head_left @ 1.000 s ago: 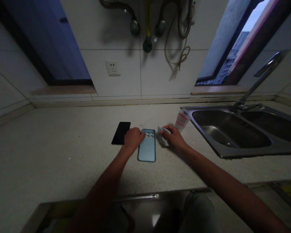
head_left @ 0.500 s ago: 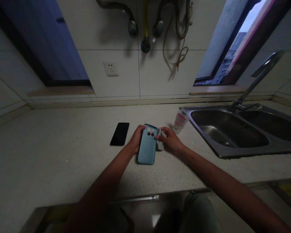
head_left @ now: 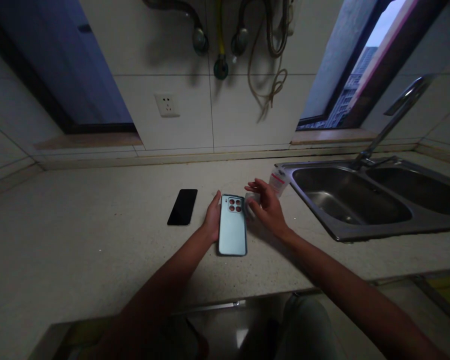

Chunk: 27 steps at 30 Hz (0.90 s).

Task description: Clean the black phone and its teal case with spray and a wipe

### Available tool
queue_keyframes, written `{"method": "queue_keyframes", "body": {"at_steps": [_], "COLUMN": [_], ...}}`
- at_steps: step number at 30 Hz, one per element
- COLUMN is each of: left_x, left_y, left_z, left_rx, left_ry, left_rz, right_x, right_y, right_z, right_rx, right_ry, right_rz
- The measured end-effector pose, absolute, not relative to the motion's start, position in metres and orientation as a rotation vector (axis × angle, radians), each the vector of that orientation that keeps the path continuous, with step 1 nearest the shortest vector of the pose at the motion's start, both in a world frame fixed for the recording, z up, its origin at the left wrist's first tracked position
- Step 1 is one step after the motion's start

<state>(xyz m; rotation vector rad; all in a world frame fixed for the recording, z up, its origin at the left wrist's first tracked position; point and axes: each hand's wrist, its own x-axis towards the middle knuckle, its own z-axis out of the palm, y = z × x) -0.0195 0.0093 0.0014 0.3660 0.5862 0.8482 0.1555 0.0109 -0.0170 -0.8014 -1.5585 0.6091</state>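
A light blue-green phone case [head_left: 232, 234] with round camera openings at its top stands tilted just above or on the counter. My left hand [head_left: 212, 219] grips its left edge, thumb pointing up along the side. To its right, my right hand [head_left: 267, 204] is raised with the upper fingers somewhat spread. A crumpled white tissue [head_left: 250, 199] shows between its thumb and fingers, partly hidden and blurred. A black phone [head_left: 182, 207] lies face up on the counter, left of my left hand. Behind my right hand stands a clear plastic cup [head_left: 279, 181] with red print.
The pale speckled counter [head_left: 78, 215] runs along the tiled wall. A steel double sink [head_left: 345, 235] with a tall faucet [head_left: 393, 117] is set in at the right. Hoses [head_left: 275, 40] and a wall socket [head_left: 167, 105] are above, with windows on both sides.
My right hand has lifted off the case's upper right edge and its fingers have spread, the tissue moving up with it. The case has turned slightly and looks brighter.
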Motion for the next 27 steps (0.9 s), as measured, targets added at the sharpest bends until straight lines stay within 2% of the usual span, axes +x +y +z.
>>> {"method": "queue_keyframes", "body": {"at_steps": [5, 10, 15, 22, 27], "left_x": [-0.014, -0.016, -0.016, -0.008, -0.003], "left_y": [0.009, 0.011, 0.011, 0.003, -0.004], "left_z": [-0.002, -0.005, -0.008, -0.004, 0.001], "left_rx": [0.332, 0.364, 0.361, 0.277, 0.216], "left_ry": [0.565, 0.582, 0.601, 0.597, 0.643], "left_rz": [0.899, 0.873, 0.862, 0.872, 0.859], "right_x": [0.155, 0.167, 0.17, 0.166, 0.16], "right_y": [0.007, 0.019, 0.016, 0.002, 0.005], "right_z": [-0.018, -0.026, -0.013, 0.001, -0.012], "right_rx": [-0.861, -0.997, -0.98, -0.784, -0.725], "right_ry": [-1.837, -1.755, -1.716, -1.532, -2.114], "right_rz": [0.355, 0.406, 0.325, -0.12, 0.073]}}
